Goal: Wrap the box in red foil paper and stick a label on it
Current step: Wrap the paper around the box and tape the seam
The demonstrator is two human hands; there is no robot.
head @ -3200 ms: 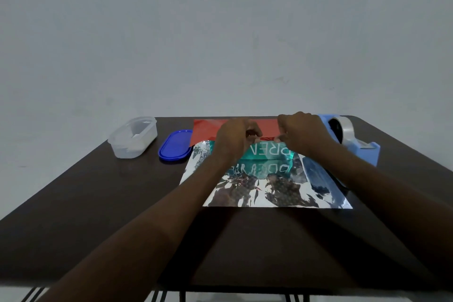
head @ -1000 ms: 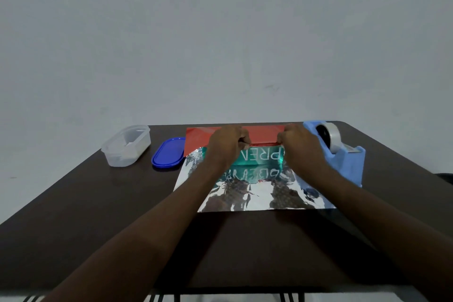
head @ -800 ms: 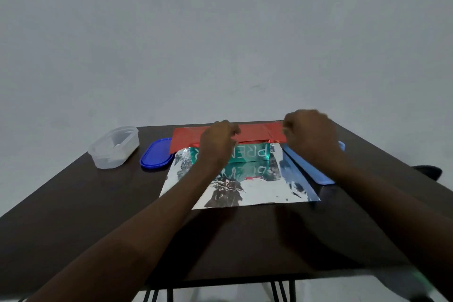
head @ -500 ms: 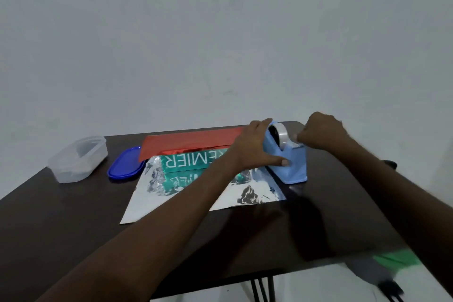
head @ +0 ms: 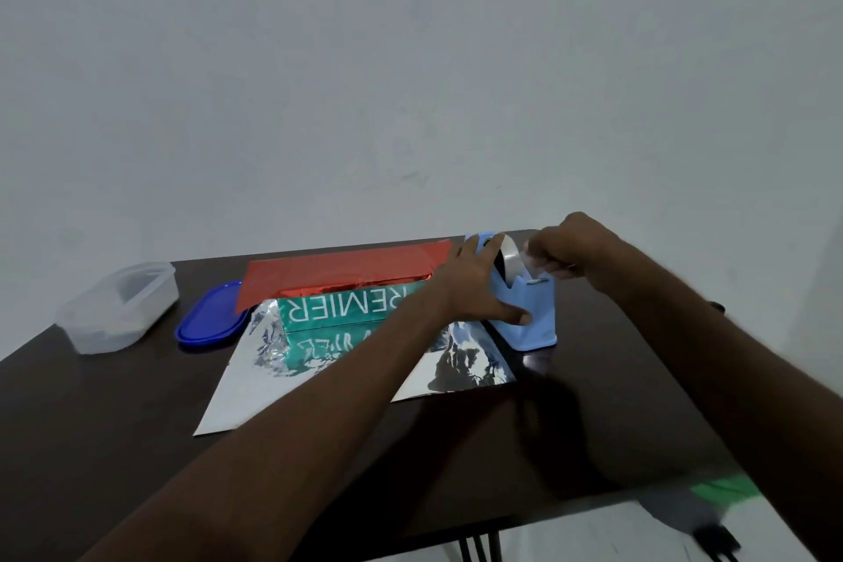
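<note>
A green box with white lettering lies on a foil sheet, silver side up. The sheet's far edge is folded over the box and shows its red side. To the right of the box stands a light blue tape dispenser. My left hand holds the dispenser's left side, thumb along its base. My right hand pinches the end of the clear tape just above the dispenser's cutter.
A dark table carries everything. A clear plastic container stands at the far left with its blue lid next to it, touching the foil's corner. The table's right and near edges lie close to my arms.
Both hands left the fold on the box and went right to the tape dispenser. My left hand took hold of its body and my right hand pinched the tape end. My view turned right.
</note>
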